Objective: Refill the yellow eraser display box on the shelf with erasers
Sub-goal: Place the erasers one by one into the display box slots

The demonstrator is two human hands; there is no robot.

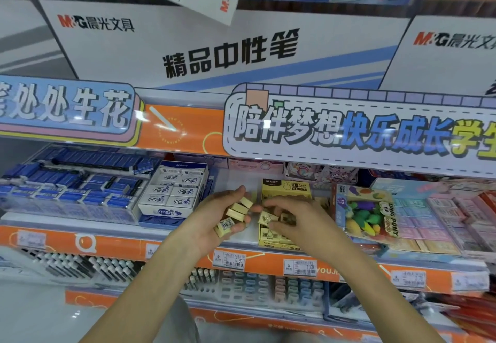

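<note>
Since the erasers [237, 212] are small, light, stiff blocks in smooth paper sleeves, they are judged easy to lift but apt to slide off one another when stacked; each is best pinched across its two long sides between thumb and fingertip. A loose stack of about four is cradled in the left hand [220, 218], which is half curled, palm up, at the shelf's [188, 231] front edge, just left of the box [285, 195]. One more eraser [267, 218] is pinched in the right hand [292, 216], whose fingers are closed round it directly over the box's open tray. The yellow box sits on the shelf near its front edge, between a white eraser carton [171, 197] and a toy pack [367, 211], its tray largely hidden beneath the right hand, so its fill cannot be told.
</note>
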